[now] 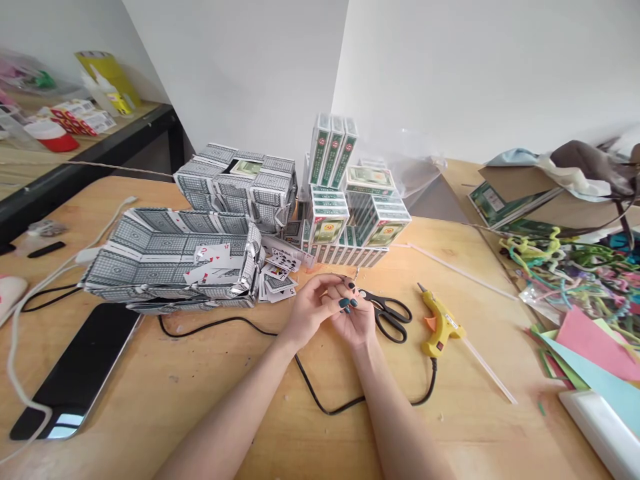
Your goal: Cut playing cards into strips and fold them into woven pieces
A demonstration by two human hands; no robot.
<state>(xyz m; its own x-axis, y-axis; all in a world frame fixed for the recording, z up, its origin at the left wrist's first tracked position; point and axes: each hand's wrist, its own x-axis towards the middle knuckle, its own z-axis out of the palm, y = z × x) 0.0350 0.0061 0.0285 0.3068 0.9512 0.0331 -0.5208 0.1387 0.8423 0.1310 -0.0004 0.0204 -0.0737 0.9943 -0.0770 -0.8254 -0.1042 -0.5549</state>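
Centrally on the tabletop, the left hand (311,305) and right hand (358,321) meet. Their fingers are curled shut and pressed together on a thin piece (356,272) — too small to name — whose free end sticks out toward the far edge. Scissors (390,313) lie just beside the right hand, long axis running left to right, blades toward the hand. A glue gun (440,323) lies nearer the right edge — nozzle slanting toward the far edge. Loose cards (277,277) lie just beyond the left hand.
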